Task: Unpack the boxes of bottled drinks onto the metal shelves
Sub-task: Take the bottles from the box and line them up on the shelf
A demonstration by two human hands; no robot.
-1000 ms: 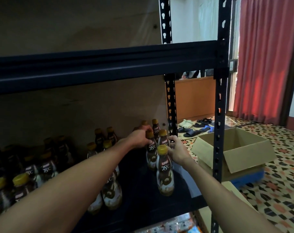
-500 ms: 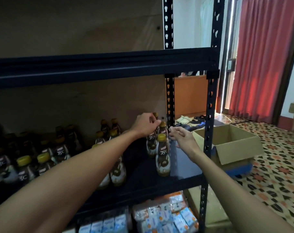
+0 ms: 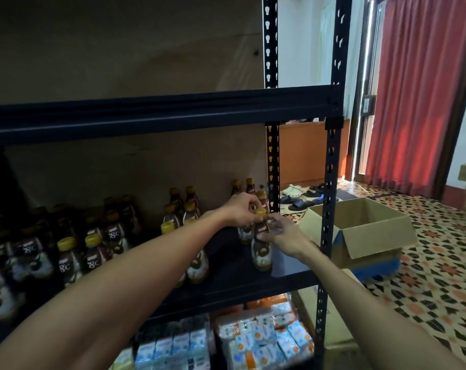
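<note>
A brown coffee bottle with a yellow cap (image 3: pixel 261 252) stands upright near the front right of the dark metal shelf (image 3: pixel 288 285). My left hand (image 3: pixel 240 209) pinches its cap from above. My right hand (image 3: pixel 282 233) wraps the bottle's neck and label from the right. More bottles of the same kind (image 3: pixel 93 249) stand in rows along the shelf to the left and behind. An open cardboard box (image 3: pixel 360 231) sits on the floor to the right of the rack.
The rack's front right post (image 3: pixel 330 209) stands just right of my right forearm. The upper shelf beam (image 3: pixel 160 116) crosses above. Wrapped packs of cartons (image 3: pixel 264 340) fill the level below. Another box (image 3: pixel 333 324) lies on the patterned floor, with sandals (image 3: pixel 304 196) and a red curtain (image 3: pixel 418 94) beyond.
Both hands have come forward from the rear bottles onto the front bottle, the left one taking its cap and the right one its neck. My head has pulled back and tilted down slightly.
</note>
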